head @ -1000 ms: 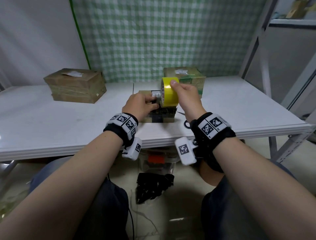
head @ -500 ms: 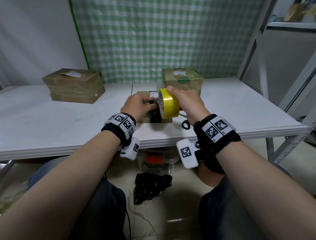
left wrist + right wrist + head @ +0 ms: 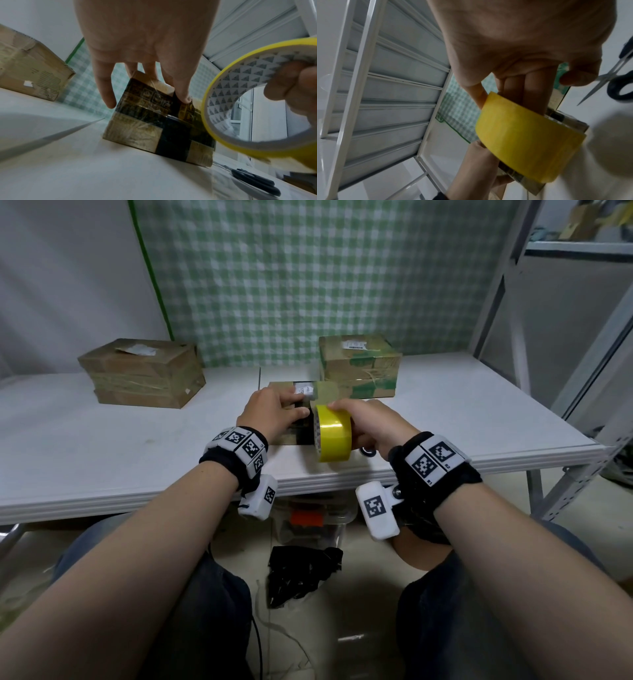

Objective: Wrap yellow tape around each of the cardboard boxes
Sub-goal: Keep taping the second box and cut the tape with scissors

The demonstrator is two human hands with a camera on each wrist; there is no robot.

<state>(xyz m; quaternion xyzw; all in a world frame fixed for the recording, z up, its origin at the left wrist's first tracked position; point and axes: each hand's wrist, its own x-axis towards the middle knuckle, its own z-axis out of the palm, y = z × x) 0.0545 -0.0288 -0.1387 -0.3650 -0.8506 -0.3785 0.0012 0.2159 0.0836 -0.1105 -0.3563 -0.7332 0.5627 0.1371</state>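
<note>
— On the white table (image 3: 102, 446), near its front edge, what's the left hand (image 3: 270, 414) doing?
— Fingers spread, pressing the small cardboard box (image 3: 159, 125) down.
— And the tape?
— Right hand (image 3: 373, 422) grips the yellow tape roll (image 3: 334, 433), fingers through its core, just beside that box; scissors (image 3: 255, 181) lie near

Tape roll (image 3: 334, 436) yellow, core printed with grey triangles; small box (image 3: 159, 127) tan with black bands; backdrop (image 3: 308, 278) green-white check.

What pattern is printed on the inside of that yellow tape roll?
Grey triangles on white line the tape roll's core, seen best in the left wrist view.
</note>
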